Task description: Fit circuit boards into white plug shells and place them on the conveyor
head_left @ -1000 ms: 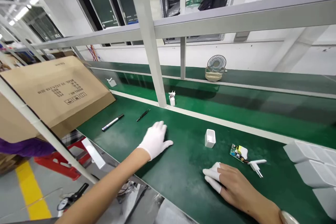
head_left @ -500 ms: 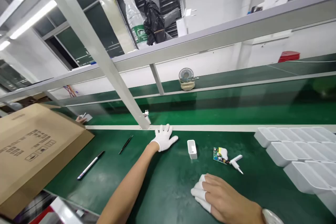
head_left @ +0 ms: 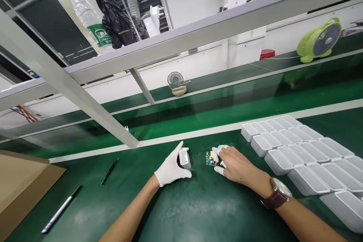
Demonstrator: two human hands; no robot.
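My left hand (head_left: 172, 166), in a white glove, is open around a small white plastic case (head_left: 184, 159). Its fingers reach along the far side of the case, while the thumb stands apart on the near side. My right hand (head_left: 231, 161), with white finger cots on its fingertips, is over a small circuit board (head_left: 210, 158) lying on the green table. Thumb and fingers are spread on either side of the board's white parts, which the hand partly hides; whether they touch it is unclear.
Rows of white plastic cases (head_left: 283, 160) stand at the right. A pen (head_left: 61, 210) and black tweezers (head_left: 110, 171) lie at the left, beside a cardboard box (head_left: 25, 185). A slanted metal post (head_left: 93, 107) rises from the table's back rail; a small fan (head_left: 176, 81) stands beyond.
My left hand has moved from the back rail to the white case. My right hand has gone forward to the circuit board and opened. The view has turned right.
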